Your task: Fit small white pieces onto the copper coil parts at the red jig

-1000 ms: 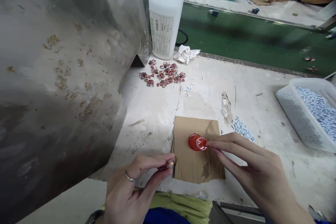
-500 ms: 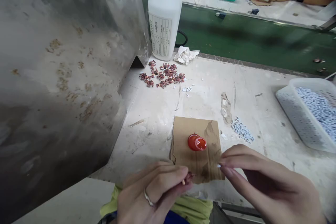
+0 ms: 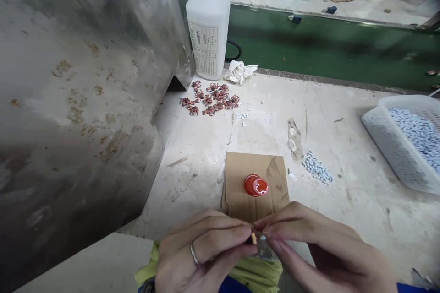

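view: head, single | from: above the near edge of the counter (image 3: 309, 114) | faces: forward and down | near: both hands close at the bottom edge, left hand (image 3: 202, 252), right hand (image 3: 323, 247) | far: green belt (image 3: 326, 46) across the top | shared: none, one view only

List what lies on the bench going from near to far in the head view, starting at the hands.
Left hand and right hand pinching a small part, brown cardboard sheet, red round cap, pile of small reddish-brown parts, crumpled white rag, white plastic bottle with blue cap.
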`<state>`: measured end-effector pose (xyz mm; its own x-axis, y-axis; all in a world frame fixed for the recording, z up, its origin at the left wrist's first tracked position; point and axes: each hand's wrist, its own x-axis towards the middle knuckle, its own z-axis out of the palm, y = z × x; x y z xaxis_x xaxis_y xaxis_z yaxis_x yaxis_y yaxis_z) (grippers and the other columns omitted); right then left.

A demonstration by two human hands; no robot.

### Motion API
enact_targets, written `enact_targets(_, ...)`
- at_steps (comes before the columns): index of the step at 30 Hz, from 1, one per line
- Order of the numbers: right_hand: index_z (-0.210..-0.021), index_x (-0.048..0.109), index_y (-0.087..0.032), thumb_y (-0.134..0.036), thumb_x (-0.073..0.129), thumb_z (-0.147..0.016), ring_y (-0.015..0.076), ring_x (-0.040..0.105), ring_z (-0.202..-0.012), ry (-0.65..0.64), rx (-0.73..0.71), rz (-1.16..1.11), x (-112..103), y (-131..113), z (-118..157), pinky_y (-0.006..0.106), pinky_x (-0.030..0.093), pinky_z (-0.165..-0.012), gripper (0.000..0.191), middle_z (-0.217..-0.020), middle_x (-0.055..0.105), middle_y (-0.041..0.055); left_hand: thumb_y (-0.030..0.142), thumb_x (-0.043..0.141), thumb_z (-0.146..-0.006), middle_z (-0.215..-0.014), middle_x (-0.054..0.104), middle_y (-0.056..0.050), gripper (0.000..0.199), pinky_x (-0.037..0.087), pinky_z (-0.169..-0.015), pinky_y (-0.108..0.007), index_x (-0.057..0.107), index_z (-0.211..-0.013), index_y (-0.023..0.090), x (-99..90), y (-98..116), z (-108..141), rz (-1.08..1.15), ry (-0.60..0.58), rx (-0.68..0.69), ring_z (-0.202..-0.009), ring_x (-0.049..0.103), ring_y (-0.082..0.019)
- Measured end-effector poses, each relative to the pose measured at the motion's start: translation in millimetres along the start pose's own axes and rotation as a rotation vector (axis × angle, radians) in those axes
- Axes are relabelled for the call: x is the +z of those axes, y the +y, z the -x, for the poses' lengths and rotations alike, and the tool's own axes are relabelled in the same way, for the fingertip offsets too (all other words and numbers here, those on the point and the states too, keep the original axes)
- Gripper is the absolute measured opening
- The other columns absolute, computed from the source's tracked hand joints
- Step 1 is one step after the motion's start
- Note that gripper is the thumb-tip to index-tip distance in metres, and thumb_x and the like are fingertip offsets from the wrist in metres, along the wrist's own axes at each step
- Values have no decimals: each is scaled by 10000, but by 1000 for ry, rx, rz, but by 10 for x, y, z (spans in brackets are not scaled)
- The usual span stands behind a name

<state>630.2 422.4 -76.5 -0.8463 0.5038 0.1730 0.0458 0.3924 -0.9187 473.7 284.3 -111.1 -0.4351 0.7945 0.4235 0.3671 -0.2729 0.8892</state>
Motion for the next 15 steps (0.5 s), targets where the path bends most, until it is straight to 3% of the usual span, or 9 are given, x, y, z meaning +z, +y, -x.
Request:
enact_targets(10,-1087,758,-236,6,677,-896,165,787,-883,-23,-16,17,33,37,-22,216,672,-725,318,-978,792,33,-66,788,-793,-940,796,-64,329,686,-734,-242,733,-1058,119,7,5,10,24,-5,-14,-832,770,-152)
enact_targets(15,-1173,784,-248,-63,691,-919,193,814,-852,-29,-123,259,8,7,80,190,679,-720,329,-1054,816,60,-65,785,-800,-896,787,-45,325,668,-693,-227,745,-1054,134,44,21,9,25,18,-52,-777,757,-137)
